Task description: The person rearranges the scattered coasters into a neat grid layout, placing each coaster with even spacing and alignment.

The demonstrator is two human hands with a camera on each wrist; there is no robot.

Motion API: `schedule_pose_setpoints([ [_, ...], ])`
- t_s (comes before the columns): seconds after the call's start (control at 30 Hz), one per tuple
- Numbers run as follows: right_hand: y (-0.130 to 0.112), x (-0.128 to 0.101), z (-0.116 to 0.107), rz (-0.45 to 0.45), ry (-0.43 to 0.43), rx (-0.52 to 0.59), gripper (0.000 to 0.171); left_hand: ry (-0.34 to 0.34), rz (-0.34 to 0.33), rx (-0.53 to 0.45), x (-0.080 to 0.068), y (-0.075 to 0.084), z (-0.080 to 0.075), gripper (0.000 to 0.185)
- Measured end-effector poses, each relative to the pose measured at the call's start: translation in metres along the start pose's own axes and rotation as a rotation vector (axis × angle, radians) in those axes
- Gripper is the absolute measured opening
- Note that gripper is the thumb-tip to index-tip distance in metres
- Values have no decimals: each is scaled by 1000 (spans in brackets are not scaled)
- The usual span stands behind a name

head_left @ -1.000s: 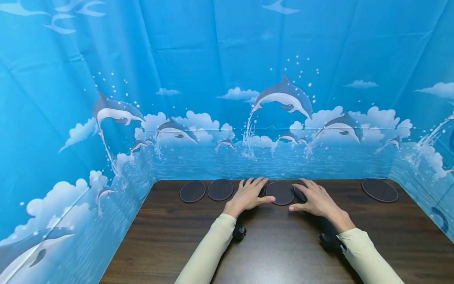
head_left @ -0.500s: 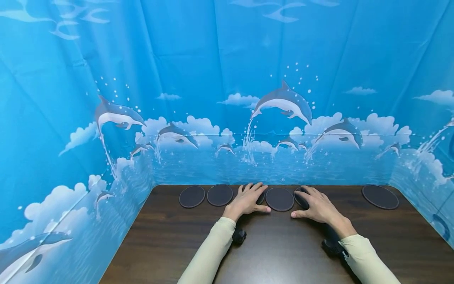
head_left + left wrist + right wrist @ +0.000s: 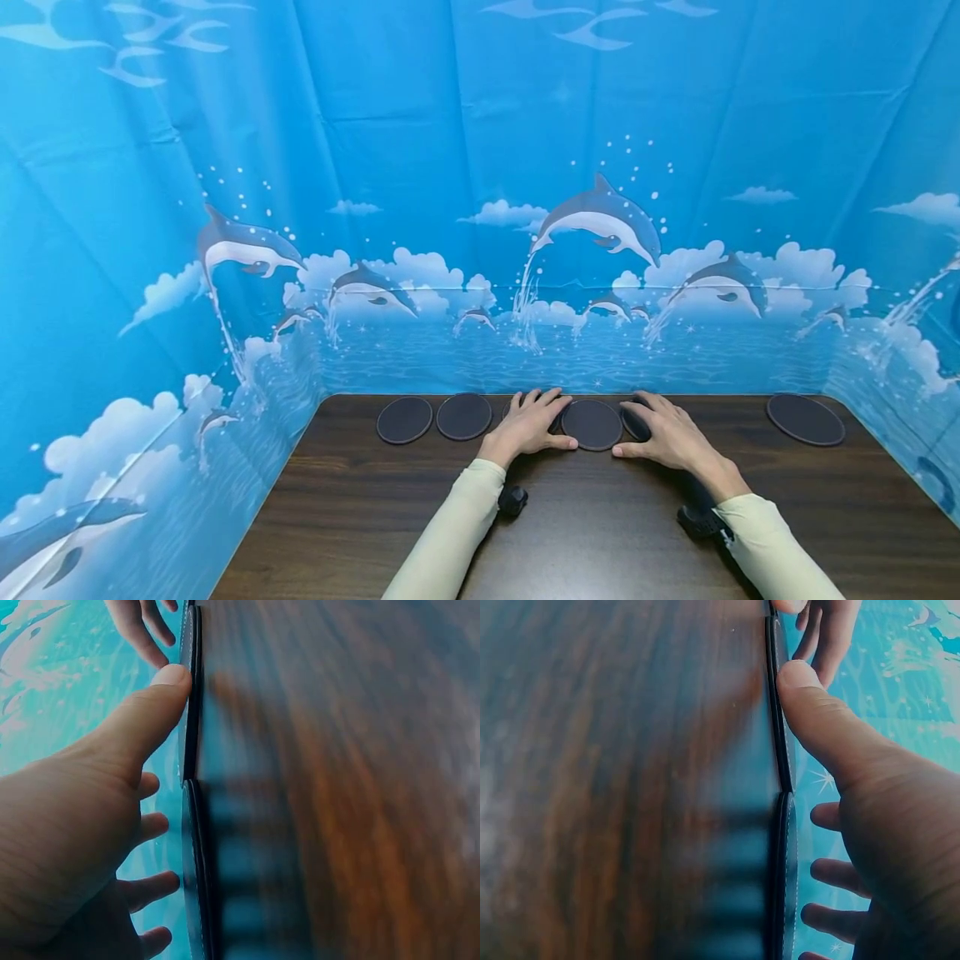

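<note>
Dark wood table (image 3: 600, 533): both hands (image 3: 528, 427) flank 1 unlabelled coaster (image 3: 592, 424).

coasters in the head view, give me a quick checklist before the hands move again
1. Left hand flat on a coaster, fingers straight: ok.
2. Right hand flat on a coaster, fingers straight: ok.
3. Middle coaster between the hands uncovered, both thumbs at its near edge: ok.
4. Two left coasters flat on the table, apart from the hands: ok.
5. Far right coaster flat, apart from the others: ok.
6. Neighbouring coasters touching or overlapping under the hands: cannot tell.
</note>
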State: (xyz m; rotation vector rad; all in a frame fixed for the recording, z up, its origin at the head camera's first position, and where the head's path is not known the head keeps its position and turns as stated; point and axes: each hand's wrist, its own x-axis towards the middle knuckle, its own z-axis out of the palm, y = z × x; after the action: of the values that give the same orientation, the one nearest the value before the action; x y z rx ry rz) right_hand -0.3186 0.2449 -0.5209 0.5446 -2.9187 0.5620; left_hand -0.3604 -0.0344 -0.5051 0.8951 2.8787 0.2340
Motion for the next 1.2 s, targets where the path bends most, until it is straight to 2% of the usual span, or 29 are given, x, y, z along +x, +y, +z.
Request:
schedule_pose_setpoints([
  [0.23, 1, 3, 0, -3, -9, 12, 95, 2, 6, 37, 2, 2, 2, 86],
  [0.67, 3, 6, 3, -1, -33, 5, 98, -9, -35, 64, 6, 3, 1, 89],
  [0.97, 4, 5, 4, -37, -41, -15, 102, -3, -36, 39, 7, 3, 2, 84],
  [1.2, 5, 6, 8, -46, -36, 33, 96, -2, -10, 28, 8, 2, 3, 82],
])
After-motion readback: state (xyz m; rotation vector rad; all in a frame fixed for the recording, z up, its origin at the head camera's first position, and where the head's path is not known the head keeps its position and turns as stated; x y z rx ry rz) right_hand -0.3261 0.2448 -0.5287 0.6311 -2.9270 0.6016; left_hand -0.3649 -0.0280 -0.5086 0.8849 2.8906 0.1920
